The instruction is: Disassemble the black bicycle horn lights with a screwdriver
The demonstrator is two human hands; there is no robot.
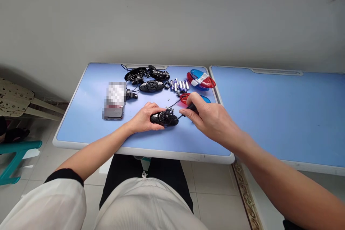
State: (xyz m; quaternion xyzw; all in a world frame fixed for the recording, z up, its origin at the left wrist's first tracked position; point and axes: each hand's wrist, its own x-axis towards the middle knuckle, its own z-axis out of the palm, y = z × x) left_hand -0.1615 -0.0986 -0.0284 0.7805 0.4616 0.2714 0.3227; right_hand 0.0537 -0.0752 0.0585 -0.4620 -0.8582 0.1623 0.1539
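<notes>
On the blue tabletop near its front edge lies a glossy black oval housing (165, 118) with a clamp-like bracket on top. My left hand (149, 116) grips its left end, thumb in front and fingers behind. In my right hand (207, 116) is a screwdriver (192, 108) with a dark handle, its thin shaft slanting down to the housing's right end. Whether the tip sits in a screw is too small to tell. A black cable runs from the housing up towards red and blue oval covers (185, 97), partly hidden behind my right hand.
Behind lie several black housings (151, 86) with cables, a row of blue-and-white batteries (180, 85) and a bundle of red and blue covers (201, 79). A phone (114, 112) rests at the left, beside a black clamp (132, 95). A second blue table (280, 115) adjoins on the right.
</notes>
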